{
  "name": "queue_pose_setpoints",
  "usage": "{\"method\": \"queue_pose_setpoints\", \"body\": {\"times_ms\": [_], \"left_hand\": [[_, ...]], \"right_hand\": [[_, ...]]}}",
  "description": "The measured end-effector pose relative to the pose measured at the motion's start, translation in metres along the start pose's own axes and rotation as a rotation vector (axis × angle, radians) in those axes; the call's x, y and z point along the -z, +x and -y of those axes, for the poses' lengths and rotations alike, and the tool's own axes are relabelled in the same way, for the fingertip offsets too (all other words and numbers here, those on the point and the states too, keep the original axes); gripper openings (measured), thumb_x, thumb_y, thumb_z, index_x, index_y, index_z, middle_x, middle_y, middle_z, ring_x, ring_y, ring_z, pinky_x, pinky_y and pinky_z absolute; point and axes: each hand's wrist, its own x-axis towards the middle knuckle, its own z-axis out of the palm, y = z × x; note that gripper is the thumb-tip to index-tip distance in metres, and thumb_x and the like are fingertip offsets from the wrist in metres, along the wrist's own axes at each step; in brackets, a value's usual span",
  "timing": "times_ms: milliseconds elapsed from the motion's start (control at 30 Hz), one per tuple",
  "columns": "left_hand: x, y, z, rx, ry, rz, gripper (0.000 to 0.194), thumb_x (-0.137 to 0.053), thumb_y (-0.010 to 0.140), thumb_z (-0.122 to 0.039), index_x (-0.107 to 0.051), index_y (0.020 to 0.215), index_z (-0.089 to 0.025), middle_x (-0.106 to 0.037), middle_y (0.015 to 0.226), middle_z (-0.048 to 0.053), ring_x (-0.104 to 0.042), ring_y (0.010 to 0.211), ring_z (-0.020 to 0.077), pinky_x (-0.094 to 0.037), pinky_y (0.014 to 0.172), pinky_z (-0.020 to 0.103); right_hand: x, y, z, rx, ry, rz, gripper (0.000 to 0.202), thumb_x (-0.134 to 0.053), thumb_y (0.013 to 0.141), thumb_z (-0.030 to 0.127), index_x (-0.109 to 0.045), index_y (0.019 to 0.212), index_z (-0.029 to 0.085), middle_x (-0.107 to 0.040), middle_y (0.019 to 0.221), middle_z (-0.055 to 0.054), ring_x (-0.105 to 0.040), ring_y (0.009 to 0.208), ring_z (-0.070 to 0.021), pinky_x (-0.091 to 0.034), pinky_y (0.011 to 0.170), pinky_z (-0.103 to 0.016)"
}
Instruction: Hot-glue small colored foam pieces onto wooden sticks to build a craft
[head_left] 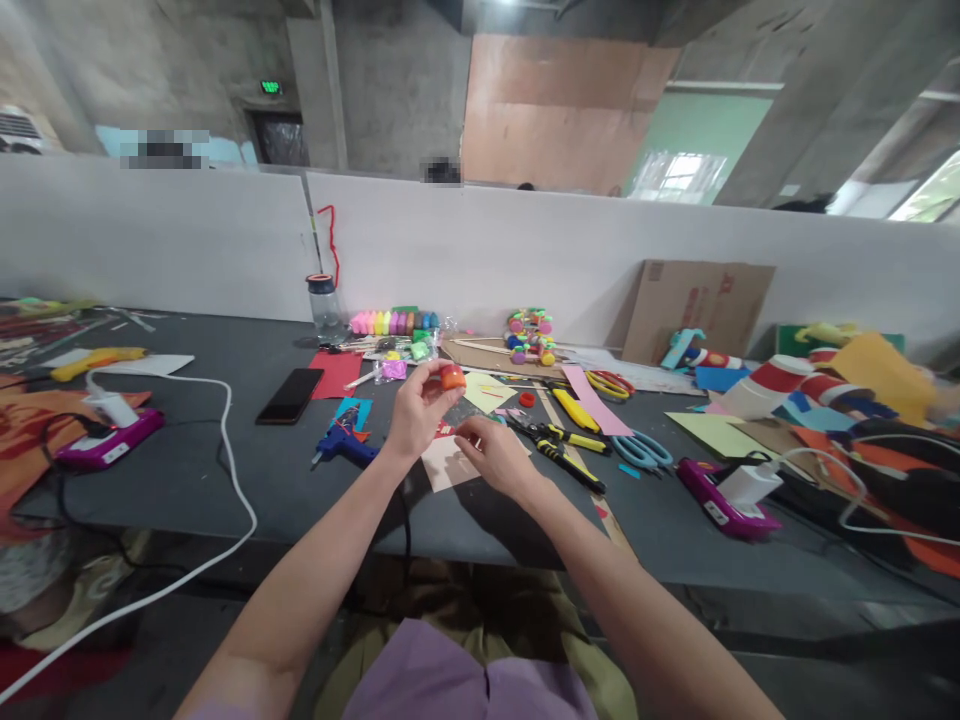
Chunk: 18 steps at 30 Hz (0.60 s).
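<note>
Orange-red piece (453, 378), long axis unclear

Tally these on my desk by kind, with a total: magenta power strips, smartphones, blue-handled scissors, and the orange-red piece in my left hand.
Magenta power strips: 2
Smartphone: 1
Blue-handled scissors: 1
Orange-red piece in left hand: 1
Total: 5
</note>
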Motion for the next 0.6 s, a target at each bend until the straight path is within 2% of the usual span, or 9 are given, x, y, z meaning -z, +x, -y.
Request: {"method": "queue_pose_setpoints", "body": {"times_ms": [100,200,267,333,433,500,600], "left_hand": [[0.005,-0.012,-0.017,-0.046,0.023,0.032,0.04,-0.066,0.076,-0.028,-0.052,0.112,-0.019,-0.063,0.105,0.007,-0.063,0.093,0.0173,-0.052,0.085,0.031],[0.019,-0.022,-0.02,-0.059,0.071,0.001,0.036,-0.067,0.075,-0.028,-0.055,0.107,-0.019,-0.064,0.103,0.006,-0.063,0.094,0.0178,-0.052,0.084,0.03],[0.033,-0.024,-0.016,-0.085,0.139,-0.078,0.031,-0.067,0.075,-0.028,-0.057,0.103,-0.02,-0.063,0.101,0.005,-0.062,0.092,0.0169,-0.052,0.081,0.029],[0.047,-0.023,-0.012,-0.131,0.245,-0.172,0.029,-0.066,0.075,-0.027,-0.058,0.103,-0.02,-0.06,0.104,0.005,-0.061,0.091,0.0161,-0.052,0.076,0.027],[0.06,-0.021,-0.007,-0.198,0.397,-0.214,0.028,-0.066,0.075,-0.026,-0.06,0.101,-0.02,-0.059,0.103,0.006,-0.059,0.089,0.0162,-0.05,0.071,0.026],[0.061,-0.021,-0.003,-0.203,0.452,-0.162,0.027,-0.065,0.076,-0.026,-0.06,0.102,-0.02,-0.059,0.101,0.006,-0.059,0.087,0.0165,-0.05,0.069,0.026],[0.053,-0.021,0.006,-0.173,0.493,-0.054,0.026,-0.063,0.078,-0.026,-0.058,0.103,-0.02,-0.059,0.101,0.006,-0.058,0.086,0.0167,-0.05,0.072,0.028]], "right_hand": [[-0.023,0.023,0.023,0.074,-0.061,0.061,0.014,-0.052,0.082,0.017,-0.065,0.087,0.015,-0.066,0.083,-0.008,-0.058,0.071,-0.0178,-0.043,0.067,-0.028],[-0.055,0.041,0.047,0.166,-0.15,0.128,0.02,-0.05,0.08,0.012,-0.067,0.089,0.011,-0.067,0.087,-0.013,-0.06,0.079,-0.0233,-0.045,0.073,-0.033],[-0.071,0.044,0.058,0.207,-0.148,0.142,0.018,-0.051,0.08,0.013,-0.067,0.09,0.011,-0.067,0.091,-0.014,-0.06,0.084,-0.0247,-0.045,0.078,-0.035],[-0.076,0.04,0.062,0.319,-0.126,0.131,0.018,-0.054,0.082,0.019,-0.065,0.094,0.012,-0.065,0.099,-0.014,-0.058,0.095,-0.0252,-0.044,0.086,-0.036],[-0.061,0.031,0.052,0.405,-0.136,0.109,0.016,-0.055,0.084,0.021,-0.064,0.094,0.014,-0.064,0.1,-0.012,-0.055,0.096,-0.0222,-0.043,0.087,-0.034],[-0.041,0.027,0.037,0.343,-0.145,0.059,0.014,-0.054,0.085,0.019,-0.064,0.093,0.015,-0.064,0.097,-0.01,-0.055,0.094,-0.0203,-0.042,0.084,-0.031],[-0.011,0.023,0.01,0.138,-0.19,-0.002,0.013,-0.051,0.087,0.018,-0.064,0.088,0.016,-0.064,0.085,-0.008,-0.057,0.08,-0.0177,-0.041,0.072,-0.027]]}}
